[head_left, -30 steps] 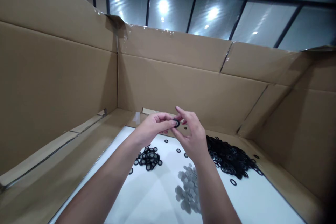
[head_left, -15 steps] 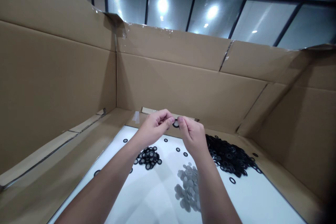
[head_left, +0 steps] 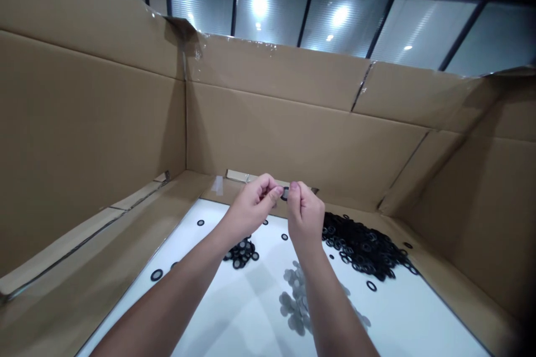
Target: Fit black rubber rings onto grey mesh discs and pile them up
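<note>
Between my two hands, above the far edge of the white board (head_left: 234,312), is a small black ring with a grey centre (head_left: 285,194). My left hand (head_left: 257,201) pinches its left side between thumb and forefinger. On the other side my right hand (head_left: 305,209) is closed on the ring's right edge, and its fingers hide part of it. Below my left wrist lies a small pile of black rings with grey centres (head_left: 240,254). Grey discs (head_left: 295,301) are heaped under my right forearm, partly covered by it.
A large heap of black rings (head_left: 364,245) lies at the board's right side. Single rings are scattered about, one (head_left: 156,275) near the left edge and another (head_left: 371,285) below the heap. Tall cardboard walls (head_left: 268,122) stand behind and on both sides.
My right hand has turned more upright and shifted slightly, with its thumb now over the ring's right edge. The ring has turned and moved a little right. My left hand keeps its pinch.
</note>
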`<action>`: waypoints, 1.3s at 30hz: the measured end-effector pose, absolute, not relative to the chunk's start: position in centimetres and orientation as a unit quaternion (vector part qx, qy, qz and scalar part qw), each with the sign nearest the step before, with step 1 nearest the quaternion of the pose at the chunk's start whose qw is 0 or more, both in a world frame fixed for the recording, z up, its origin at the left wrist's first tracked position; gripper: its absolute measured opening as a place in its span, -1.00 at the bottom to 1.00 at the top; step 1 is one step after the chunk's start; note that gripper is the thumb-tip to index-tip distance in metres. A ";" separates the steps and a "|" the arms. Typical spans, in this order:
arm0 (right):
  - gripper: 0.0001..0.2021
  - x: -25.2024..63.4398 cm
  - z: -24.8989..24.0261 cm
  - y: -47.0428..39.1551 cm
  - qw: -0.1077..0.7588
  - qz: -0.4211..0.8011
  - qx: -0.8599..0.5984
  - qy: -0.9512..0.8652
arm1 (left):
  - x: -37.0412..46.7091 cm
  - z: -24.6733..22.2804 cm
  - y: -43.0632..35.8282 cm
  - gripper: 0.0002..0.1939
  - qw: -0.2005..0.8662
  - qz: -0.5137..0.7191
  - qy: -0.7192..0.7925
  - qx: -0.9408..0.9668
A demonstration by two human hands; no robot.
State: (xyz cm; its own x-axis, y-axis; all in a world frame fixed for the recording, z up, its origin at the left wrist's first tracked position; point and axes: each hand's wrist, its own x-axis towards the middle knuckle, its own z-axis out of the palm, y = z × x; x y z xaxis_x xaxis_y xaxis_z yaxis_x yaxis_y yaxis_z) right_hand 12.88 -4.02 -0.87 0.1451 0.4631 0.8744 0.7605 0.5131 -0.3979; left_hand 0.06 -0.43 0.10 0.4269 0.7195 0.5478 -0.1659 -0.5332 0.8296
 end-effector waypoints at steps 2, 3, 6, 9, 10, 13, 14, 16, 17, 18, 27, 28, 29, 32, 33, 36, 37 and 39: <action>-0.64 12.9 -0.9 -4.0 0.589 -0.129 -0.483 -0.634 | 0.1 0.0 -0.3 -0.72 0.441 0.499 0.191 0.721; -0.64 12.9 -0.9 -3.9 0.590 -0.130 -0.482 -0.635 | 0.2 -0.1 -0.4 -0.72 0.443 0.498 0.191 0.720; -0.64 12.9 -0.9 -4.0 0.596 -0.128 -0.472 -0.637 | 0.2 -0.1 -0.5 -0.72 0.455 0.495 0.191 0.716; -0.64 13.0 -0.8 -3.9 0.607 -0.119 -0.478 -0.624 | 0.3 0.1 -0.9 -0.74 0.473 0.500 0.184 0.702; -0.64 13.0 -0.8 -3.9 0.611 -0.115 -0.482 -0.618 | 0.4 0.2 -1.0 -0.74 0.486 0.500 0.178 0.695; -0.63 13.0 -0.9 -4.0 0.622 -0.103 -0.491 -0.601 | 0.6 0.5 -1.2 -0.77 0.534 0.488 0.156 0.673; -0.63 13.0 -0.8 -4.1 0.624 -0.102 -0.489 -0.600 | 0.6 0.5 -1.2 -0.78 0.546 0.486 0.151 0.665; -0.64 13.0 -0.7 -4.3 0.624 -0.094 -0.473 -0.615 | 0.4 0.6 -1.0 -0.80 0.563 0.491 0.140 0.650; -0.65 13.1 -0.6 -4.4 0.620 -0.085 -0.458 -0.632 | 0.3 0.6 -0.9 -0.81 0.572 0.492 0.134 0.643; -0.68 13.3 -0.5 -4.4 0.614 -0.072 -0.438 -0.653 | 0.1 0.6 -0.7 -0.82 0.582 0.491 0.129 0.635; -0.52 14.7 0.9 -5.5 0.536 -0.003 -0.335 -0.775 | -1.6 1.3 0.0 -0.82 0.630 0.450 0.139 0.618; -0.52 14.7 0.9 -5.6 0.532 -0.014 -0.336 -0.777 | -1.6 1.3 0.1 -0.82 0.629 0.445 0.135 0.623; -0.52 14.6 0.9 -5.6 0.529 -0.023 -0.338 -0.778 | -1.6 1.3 0.1 -0.82 0.628 0.441 0.131 0.628; -0.47 14.5 0.9 -5.7 0.514 -0.031 -0.344 -0.785 | -1.6 1.1 0.3 -0.79 0.626 0.439 0.125 0.633; -0.46 14.6 0.8 -5.7 0.509 -0.033 -0.345 -0.788 | -1.5 1.0 0.3 -0.79 0.626 0.439 0.126 0.632; -0.46 14.6 0.8 -5.6 0.501 -0.047 -0.350 -0.790 | -1.4 1.0 0.3 -0.82 0.629 0.435 0.128 0.632; -0.46 14.5 0.7 -5.5 0.501 -0.053 -0.353 -0.788 | -1.3 1.0 0.3 -0.83 0.632 0.434 0.129 0.629; -0.47 14.4 0.7 -5.4 0.503 -0.067 -0.362 -0.782 | -1.1 0.9 0.2 -0.84 0.639 0.433 0.127 0.623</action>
State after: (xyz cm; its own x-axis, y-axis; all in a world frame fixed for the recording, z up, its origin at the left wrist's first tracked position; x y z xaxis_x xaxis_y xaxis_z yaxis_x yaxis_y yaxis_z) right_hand 14.37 -5.38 0.66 -0.2325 0.4996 0.8345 0.6337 0.7286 -0.2597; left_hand -1.12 0.20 0.95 0.5935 0.7115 0.3762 -0.3949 -0.1499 0.9064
